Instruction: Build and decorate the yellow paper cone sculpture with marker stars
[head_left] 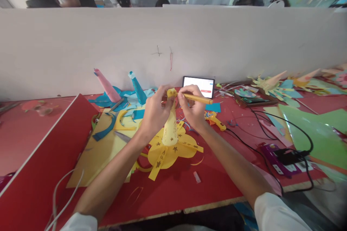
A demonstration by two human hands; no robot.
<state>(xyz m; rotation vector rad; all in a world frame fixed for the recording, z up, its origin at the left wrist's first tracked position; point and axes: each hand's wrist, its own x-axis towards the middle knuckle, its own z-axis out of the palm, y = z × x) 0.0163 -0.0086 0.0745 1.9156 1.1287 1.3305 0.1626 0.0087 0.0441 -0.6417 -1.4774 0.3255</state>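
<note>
A yellow paper cone (170, 128) stands upright on a flower-shaped yellow paper base (185, 140), whose strips carry brown stars and letters. My left hand (158, 110) closes its fingers around the cone's narrow top, where a small yellow piece (171, 93) with brown marks sits. In my right hand (193, 106) is a yellow marker pen (199, 98), pinched near its tip, which points left at that top piece. Whether the tip touches the paper I cannot tell.
Pink (108, 86) and blue (137, 88) paper cones stand at the back left. A lit tablet (199, 86) leans on the white partition (173, 39). To the right lie a yellow glue gun (215, 120), a purple power strip (280, 158) with black cords, and green sheets (314, 126).
</note>
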